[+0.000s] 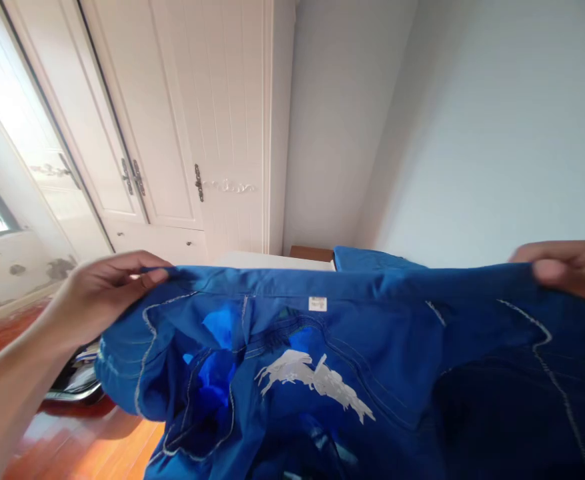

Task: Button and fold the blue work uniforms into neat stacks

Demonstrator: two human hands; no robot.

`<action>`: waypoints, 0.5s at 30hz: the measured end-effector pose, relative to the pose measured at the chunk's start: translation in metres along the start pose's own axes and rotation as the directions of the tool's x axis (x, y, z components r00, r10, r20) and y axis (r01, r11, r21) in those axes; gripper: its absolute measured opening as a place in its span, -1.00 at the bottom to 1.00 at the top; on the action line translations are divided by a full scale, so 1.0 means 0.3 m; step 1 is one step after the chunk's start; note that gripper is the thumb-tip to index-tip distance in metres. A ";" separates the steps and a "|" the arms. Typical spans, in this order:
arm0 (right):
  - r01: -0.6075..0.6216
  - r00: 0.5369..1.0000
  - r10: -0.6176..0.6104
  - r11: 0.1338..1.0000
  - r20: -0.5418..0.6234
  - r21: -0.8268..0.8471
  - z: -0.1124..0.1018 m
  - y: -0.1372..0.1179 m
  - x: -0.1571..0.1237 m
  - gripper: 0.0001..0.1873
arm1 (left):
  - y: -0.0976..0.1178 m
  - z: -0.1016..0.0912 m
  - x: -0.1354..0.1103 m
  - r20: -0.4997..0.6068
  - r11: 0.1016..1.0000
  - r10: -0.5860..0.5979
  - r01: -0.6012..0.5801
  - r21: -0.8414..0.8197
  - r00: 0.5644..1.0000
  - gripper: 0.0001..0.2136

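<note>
A bright blue garment (352, 360) with white stitching, a small white label and a white printed figure hangs spread out in front of me. My left hand (105, 287) pinches its top edge at the left. At the far right, my right hand (569, 270) grips the same edge, fingers closed over the cloth. The fabric is stretched level between both hands and droops below them, out of the bottom of the view.
White wardrobe doors (182, 133) with metal handles stand behind on the left. A pale wall (472, 120) fills the right. More blue cloth (367, 259) lies on a surface beyond the garment. Wooden floor (72, 447) shows at lower left, with a dark object (75, 383) on it.
</note>
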State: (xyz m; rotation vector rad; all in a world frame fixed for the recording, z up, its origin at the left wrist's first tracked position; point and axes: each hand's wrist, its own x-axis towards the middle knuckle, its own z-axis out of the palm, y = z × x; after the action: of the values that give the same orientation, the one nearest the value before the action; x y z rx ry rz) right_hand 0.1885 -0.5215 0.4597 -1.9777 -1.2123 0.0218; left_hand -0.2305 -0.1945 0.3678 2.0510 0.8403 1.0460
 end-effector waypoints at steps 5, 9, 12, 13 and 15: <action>-0.160 0.954 0.152 0.987 0.260 0.012 0.116 -0.016 0.063 -0.40 | -0.039 -0.017 -0.001 -0.139 0.960 -0.039 0.076 0.271 0.989 -0.58; -0.163 0.973 0.160 0.987 0.165 0.006 0.126 -0.014 0.100 -0.36 | -0.049 -0.047 0.001 -0.301 0.906 0.136 0.005 0.423 0.944 -0.60; -0.133 0.962 0.151 0.987 0.226 -0.091 0.150 -0.030 0.125 -0.40 | -0.054 -0.061 0.023 -0.192 0.846 0.208 -0.078 0.527 0.959 -0.58; -0.147 0.963 0.159 0.987 0.219 -0.070 0.167 -0.034 0.132 -0.41 | -0.059 -0.065 0.033 -0.172 0.828 0.214 -0.085 0.554 0.961 -0.57; -0.131 0.989 0.129 0.991 0.078 0.024 0.204 -0.036 0.143 -0.41 | -0.076 -0.076 0.051 -0.116 0.800 0.191 -0.086 0.594 0.975 -0.56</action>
State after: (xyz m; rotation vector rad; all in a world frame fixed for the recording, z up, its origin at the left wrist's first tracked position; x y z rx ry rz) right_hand 0.1795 -0.4491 0.4407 -2.0435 -1.1224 0.1810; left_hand -0.2482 -0.1635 0.3662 2.5976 1.2390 1.1535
